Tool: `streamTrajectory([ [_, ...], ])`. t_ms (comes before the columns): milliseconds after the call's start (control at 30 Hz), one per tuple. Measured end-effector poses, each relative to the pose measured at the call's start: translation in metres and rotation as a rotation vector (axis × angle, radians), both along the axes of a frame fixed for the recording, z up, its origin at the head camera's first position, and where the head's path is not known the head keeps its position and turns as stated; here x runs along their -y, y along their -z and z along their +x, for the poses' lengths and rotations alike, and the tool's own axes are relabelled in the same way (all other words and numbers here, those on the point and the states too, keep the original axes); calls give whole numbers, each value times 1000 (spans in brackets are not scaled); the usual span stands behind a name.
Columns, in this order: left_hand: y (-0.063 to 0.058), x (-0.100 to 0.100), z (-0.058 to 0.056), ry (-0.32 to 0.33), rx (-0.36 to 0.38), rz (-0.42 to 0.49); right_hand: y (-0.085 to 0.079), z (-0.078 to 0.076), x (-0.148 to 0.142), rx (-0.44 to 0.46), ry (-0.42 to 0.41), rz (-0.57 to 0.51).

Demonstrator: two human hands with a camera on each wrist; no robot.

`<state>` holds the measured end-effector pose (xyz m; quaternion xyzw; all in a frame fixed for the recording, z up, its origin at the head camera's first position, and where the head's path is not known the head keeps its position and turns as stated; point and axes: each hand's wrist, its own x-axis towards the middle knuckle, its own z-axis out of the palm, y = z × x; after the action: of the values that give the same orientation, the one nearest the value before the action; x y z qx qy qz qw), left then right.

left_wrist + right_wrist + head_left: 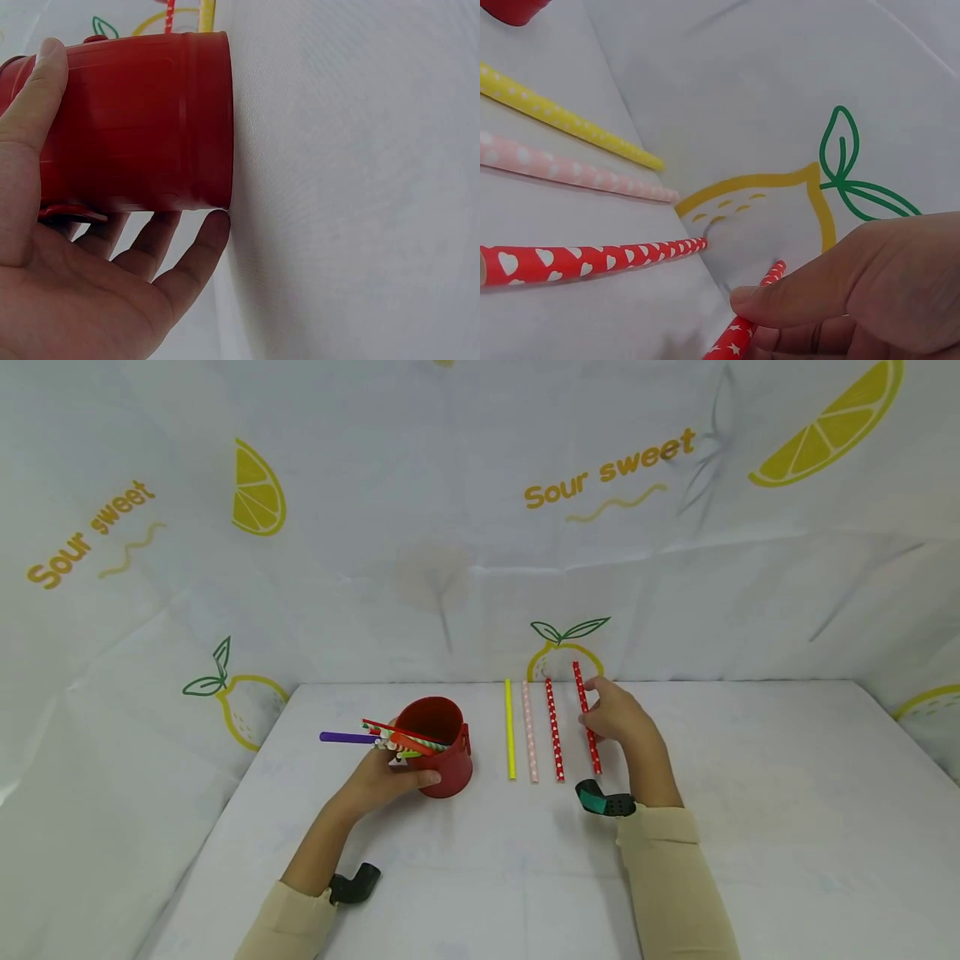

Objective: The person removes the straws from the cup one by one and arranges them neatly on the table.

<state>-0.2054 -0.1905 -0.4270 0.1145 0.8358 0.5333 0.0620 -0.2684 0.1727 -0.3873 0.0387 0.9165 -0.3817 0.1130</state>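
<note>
My left hand point(382, 785) grips a red metal bucket point(142, 127), the thumb on its near side and the fingers round the opposite side. Several paper straws point(405, 741), among them purple, orange, red and green-striped ones, lean out of the bucket's mouth over that hand. Between thumb and fingers, my right hand point(617, 714) pinches a red straw with white stars point(735, 341). Left of it a red straw with white hearts point(592, 261), a pink straw with pale dots point(570, 169) and a yellow dotted straw point(562, 120) lie side by side, roughly parallel.
A white cloth covers the table point(480, 877), and a white backdrop point(360, 593) printed with lemons and lettering rises at its back edge. The straws' far ends lie close to that edge. Each wrist wears a dark camera mount.
</note>
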Motion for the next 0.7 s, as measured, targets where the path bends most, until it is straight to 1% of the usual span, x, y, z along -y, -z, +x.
streamTrajectory([
  [200,1,0,-1,-7,10,0,6,-2,0,28,-1,24],
  [433,-1,0,0,7,0,12,14,-6,2,53,-5,75],
  [700,-3,0,1,10,-1,17,19,-9,5,74,14,116],
])
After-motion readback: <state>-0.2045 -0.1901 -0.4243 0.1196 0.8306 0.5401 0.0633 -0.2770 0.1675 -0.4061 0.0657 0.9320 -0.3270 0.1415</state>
